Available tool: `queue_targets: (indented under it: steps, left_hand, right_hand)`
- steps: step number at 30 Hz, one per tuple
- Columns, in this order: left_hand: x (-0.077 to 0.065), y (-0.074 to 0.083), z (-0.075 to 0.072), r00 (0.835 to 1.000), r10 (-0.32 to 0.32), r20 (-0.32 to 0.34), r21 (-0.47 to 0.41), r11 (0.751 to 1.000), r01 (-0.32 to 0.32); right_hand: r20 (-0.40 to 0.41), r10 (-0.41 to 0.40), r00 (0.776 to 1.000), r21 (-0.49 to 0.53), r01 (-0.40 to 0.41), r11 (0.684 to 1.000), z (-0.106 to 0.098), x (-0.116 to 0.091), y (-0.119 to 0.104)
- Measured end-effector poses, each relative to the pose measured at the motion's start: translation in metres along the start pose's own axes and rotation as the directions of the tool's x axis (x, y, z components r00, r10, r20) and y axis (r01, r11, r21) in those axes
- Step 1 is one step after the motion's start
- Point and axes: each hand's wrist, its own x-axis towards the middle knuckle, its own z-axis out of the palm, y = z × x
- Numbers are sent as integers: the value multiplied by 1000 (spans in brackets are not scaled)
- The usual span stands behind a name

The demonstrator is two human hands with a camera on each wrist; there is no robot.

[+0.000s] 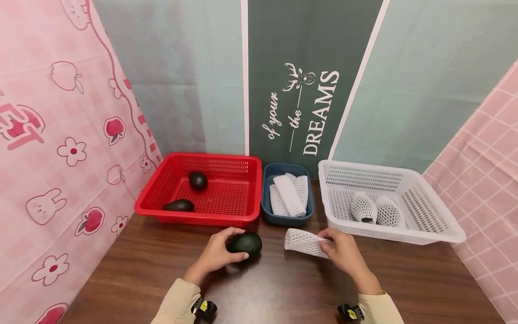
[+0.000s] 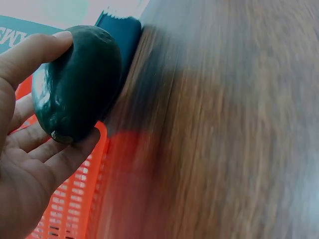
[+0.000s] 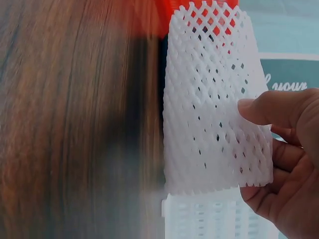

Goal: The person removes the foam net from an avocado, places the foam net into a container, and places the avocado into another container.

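My left hand (image 1: 217, 253) grips a dark green avocado (image 1: 247, 244) in front of the red basket, thumb on one side and fingers on the other. In the left wrist view the avocado (image 2: 79, 84) shows its stem end toward the palm side. With thumb and fingers, my right hand (image 1: 343, 251) pinches a white foam net sleeve (image 1: 304, 242) by one end. The sleeve's free end points left, at the avocado, with a gap between them. The right wrist view shows the net sleeve (image 3: 212, 104) flattened, its far mouth slightly spread.
A red basket (image 1: 210, 220) at back left holds two avocados (image 1: 198, 180). Several foam net sleeves (image 1: 289, 195) lie in the small blue bin (image 1: 287, 220) at the middle. At back right, a white basket (image 1: 388, 235) contains two net-covered avocados (image 1: 363, 207). Printed cloths hang behind and beside the table.
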Motion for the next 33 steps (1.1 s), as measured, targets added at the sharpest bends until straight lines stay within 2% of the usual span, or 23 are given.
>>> queue_targets:
  steps: [6,12,20,24,27,33]
  left_hand:
    - [-1,0,-3,999,-29,-12,-9,1000,29]
    - [0,-1,0,1000,-23,-11,-6,1000,23]
    - [-5,3,-9,1000,-9,-18,6,1000,10]
    - [-8,2,-19,999,-23,-44,28,999,25]
    - [-11,1,-26,998,-28,-54,34,999,30]
    - [-15,-1,-37,997,-30,-70,57,998,34]
  right_hand:
    - [6,26,1000,1,-26,1000,-2,-3,4]
    - [7,39,999,15,-39,999,-1,-4,4]
    - [-63,-75,995,37,78,996,-6,3,2]
    - [-43,-89,995,71,92,993,-12,17,-4]
    - [-8,-66,998,87,67,994,-15,29,-10]
    - [63,38,997,117,-45,992,-15,55,-17]
